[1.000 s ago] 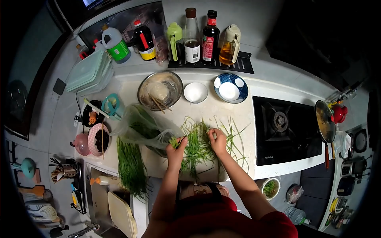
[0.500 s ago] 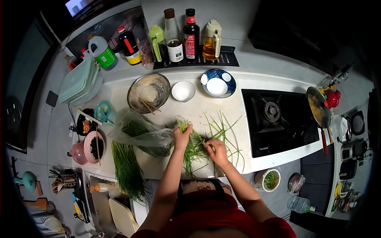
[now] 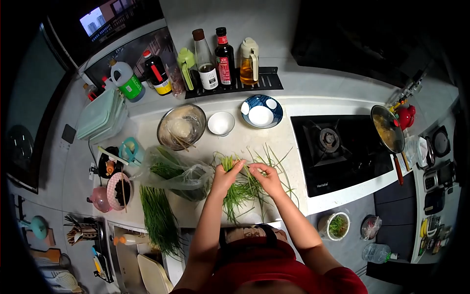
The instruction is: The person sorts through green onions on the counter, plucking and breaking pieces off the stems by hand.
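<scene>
- The surface carries the work, with the stove at its right end, well apart from both hands.
- The bag, clear plastic with more greens inside, lies left of the left hand, between the bundle and the pile.
- The bundle, long green stalks lying roughly side by side, sits at the surface's left part, its lower end reaching past the near edge.
- The pile, loose tangled greens, lies right of the bag, under and between the hands; thin ends stray out toward the stove.
- The bucket stands on the floor to the right, with green bits in it.
- The left grip is closed on a clump of stalks above the pile, thumb along its right side.
- The right grip is just beside it, thumb and fingertips curled close together; too fine to tell whether a stalk is pinched there.
- The step in hand looks like picking over the stalks: one side holds, the other plucks.
- In my judgement, the next move calls for a steady left hold and a light, exact right pinch on single stalks, since the tangle could drag neighbours along.
</scene>
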Tool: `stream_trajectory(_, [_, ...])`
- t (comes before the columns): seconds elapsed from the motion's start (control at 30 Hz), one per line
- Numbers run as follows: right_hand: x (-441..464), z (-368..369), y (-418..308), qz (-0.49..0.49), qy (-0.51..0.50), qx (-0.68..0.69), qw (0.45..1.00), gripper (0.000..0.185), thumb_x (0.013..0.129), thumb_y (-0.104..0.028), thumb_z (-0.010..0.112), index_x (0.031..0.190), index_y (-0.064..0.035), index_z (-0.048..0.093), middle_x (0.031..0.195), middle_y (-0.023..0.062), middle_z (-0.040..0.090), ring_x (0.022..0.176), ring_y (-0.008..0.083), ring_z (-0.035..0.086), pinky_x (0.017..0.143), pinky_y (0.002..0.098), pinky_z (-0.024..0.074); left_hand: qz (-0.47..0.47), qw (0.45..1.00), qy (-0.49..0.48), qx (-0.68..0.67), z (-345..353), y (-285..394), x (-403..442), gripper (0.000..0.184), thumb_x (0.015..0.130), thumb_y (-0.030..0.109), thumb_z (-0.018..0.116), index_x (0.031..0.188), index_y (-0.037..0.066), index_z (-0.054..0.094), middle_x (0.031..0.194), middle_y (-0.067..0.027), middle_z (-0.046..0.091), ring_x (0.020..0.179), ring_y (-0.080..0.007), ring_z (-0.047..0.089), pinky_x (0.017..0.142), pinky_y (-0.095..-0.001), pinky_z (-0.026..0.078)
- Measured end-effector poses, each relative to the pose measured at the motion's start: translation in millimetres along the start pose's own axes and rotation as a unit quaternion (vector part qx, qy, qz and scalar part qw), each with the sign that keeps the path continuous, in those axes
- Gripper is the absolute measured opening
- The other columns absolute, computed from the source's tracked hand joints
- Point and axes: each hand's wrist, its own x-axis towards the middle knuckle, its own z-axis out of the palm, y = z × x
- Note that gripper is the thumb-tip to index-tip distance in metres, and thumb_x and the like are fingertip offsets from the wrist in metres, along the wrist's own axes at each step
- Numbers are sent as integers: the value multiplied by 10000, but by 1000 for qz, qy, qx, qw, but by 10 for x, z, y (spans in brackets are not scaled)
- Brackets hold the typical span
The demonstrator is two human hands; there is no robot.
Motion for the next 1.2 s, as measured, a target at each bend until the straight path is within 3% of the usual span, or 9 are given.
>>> stream_trajectory(0.03, [-4, 19, 16, 37, -4, 56, 998, 172, 784, -94, 599, 921, 10, 596, 833, 36, 623, 781, 89, 543, 716, 214, 417, -2, 1000, -1, 8, -8, -7, -10, 223, 769, 235, 636, 879, 41, 640, 675, 67, 531, 537, -23, 391, 460, -194, 301])
stream_trajectory(0.17, [-22, 54, -43, 98, 2, 156, 983, 147, 792, -80, 588, 896, 23, 592, 816, 45, 620, 751, 69, 543, 682, 188, 419, 35, 998, 43, 41, 38, -99, -50, 195, 741, 151, 665, 818, -20, 611, 763, -14, 594, 708, -79, 522, 645, -233, 415])
stream_trajectory(0.37, [-88, 27, -112, 113, 0, 153, 982, 123, 799, -72, 576, 879, 20, 592, 777, 40, 623, 701, 68, 547, 657, 182, 419, 81, 992, 96, 30, 4, -271, -35, 157, 748, 126, 652, 784, -15, 593, 764, -24, 596, 712, -84, 527, 653, -232, 424])
stream_trajectory(0.57, [-139, -4, -58, 114, 9, 143, 983, 106, 801, -73, 572, 856, 15, 593, 762, 54, 626, 694, 75, 555, 654, 187, 425, 100, 990, 7, 95, 39, -250, -58, 173, 748, 131, 652, 793, -20, 580, 753, -34, 600, 678, -88, 533, 623, -240, 431])
stream_trajectory(0.87, [-205, -162, -127, 165, -52, 178, 969, 124, 816, -105, 537, 863, -2, 587, 740, 51, 615, 741, 95, 557, 774, 207, 378, 199, 951, 152, 184, -48, -430, 133, 218, 735, 169, 661, 812, -17, 578, 714, -71, 603, 625, -116, 536, 591, -262, 433])
stream_trajectory(1.03, [-259, -226, -41, 243, -63, 264, 931, 127, 815, -94, 534, 880, 8, 575, 805, 62, 601, 750, 138, 562, 756, 238, 411, 213, 942, 211, 153, -192, -468, 308, 204, 723, 178, 658, 769, -7, 586, 677, -95, 601, 598, -162, 553, 576, -285, 433])
stream_trajectory(1.13, [-283, -253, -8, 279, -35, 319, 905, 124, 820, -89, 526, 875, 13, 569, 828, 67, 592, 741, 155, 560, 748, 268, 437, 206, 933, 204, 212, -287, -467, 337, 178, 745, 158, 649, 780, -8, 598, 682, -18, 594, 607, -73, 507, 557, -236, 416])
stream_trajectory(1.17, [-288, -258, -1, 287, -25, 332, 898, 123, 822, -88, 523, 873, 15, 567, 832, 69, 589, 739, 160, 560, 746, 279, 446, 200, 940, 166, 221, -302, -472, 306, 252, 710, 217, 673, 811, -7, 616, 695, -119, 617, 621, -180, 584, 580, -289, 443])
stream_trajectory(1.2, [-289, -261, 1, 290, -30, 341, 894, 134, 820, -98, 528, 880, 16, 564, 825, 70, 588, 744, 161, 565, 752, 281, 448, 176, 944, 143, 241, -288, -477, 281, 265, 707, 226, 677, 819, -7, 618, 704, -123, 619, 628, -181, 588, 582, -289, 444])
